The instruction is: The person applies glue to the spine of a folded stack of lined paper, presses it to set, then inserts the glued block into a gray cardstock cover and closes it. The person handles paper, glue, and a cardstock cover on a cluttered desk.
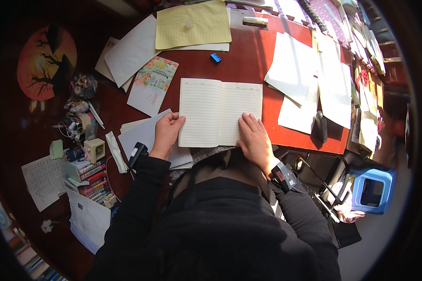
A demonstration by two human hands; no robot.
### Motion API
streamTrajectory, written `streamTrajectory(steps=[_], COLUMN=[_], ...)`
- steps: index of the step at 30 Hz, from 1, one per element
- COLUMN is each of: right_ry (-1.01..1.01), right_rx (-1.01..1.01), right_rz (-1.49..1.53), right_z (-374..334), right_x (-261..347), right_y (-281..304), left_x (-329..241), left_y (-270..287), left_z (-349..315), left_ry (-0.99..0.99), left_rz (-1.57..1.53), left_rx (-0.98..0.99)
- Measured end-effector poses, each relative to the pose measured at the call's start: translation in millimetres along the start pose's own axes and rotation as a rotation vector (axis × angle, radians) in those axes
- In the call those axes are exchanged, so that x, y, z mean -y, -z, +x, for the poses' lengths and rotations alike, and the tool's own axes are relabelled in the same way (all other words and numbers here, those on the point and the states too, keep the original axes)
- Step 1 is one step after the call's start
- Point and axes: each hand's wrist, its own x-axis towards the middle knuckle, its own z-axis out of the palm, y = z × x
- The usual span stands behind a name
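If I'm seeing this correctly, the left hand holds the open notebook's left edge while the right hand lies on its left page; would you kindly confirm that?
Not quite: the head view shows the right hand lying on the right page of the open notebook, not the left one. The left hand does hold the notebook's left edge.

We can pass over bare surface [248,58] far of the notebook [201,110]; 1 blue clip [215,57] and right-side papers [293,65] obstruct.
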Motion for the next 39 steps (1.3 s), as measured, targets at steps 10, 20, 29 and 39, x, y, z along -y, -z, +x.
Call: streamTrajectory(steps=[10, 20, 29, 39], right_ry=[-0.265, -0.764, -0.745, -0.853], right_rx=[-0.409, -0.244, -0.204, -0.082], right_rz=[0.24, 1.272, 1.17, 1.203], right_z=[-7, 5, 19, 21], right_x=[-12, -36, -15, -6], right_y=[-8, 10, 10, 27], left_x=[-2, 8, 38, 24], left_y=[-10, -58, -76, -83], left_z=[-1, 3, 11, -1], left_ry=[0.14, 0.317, 0.048, -0.015], left_rz=[-0.094, -0.297, -0.02, 0.127], left_rx=[0.249, 0.412, 0.36, 0.345])
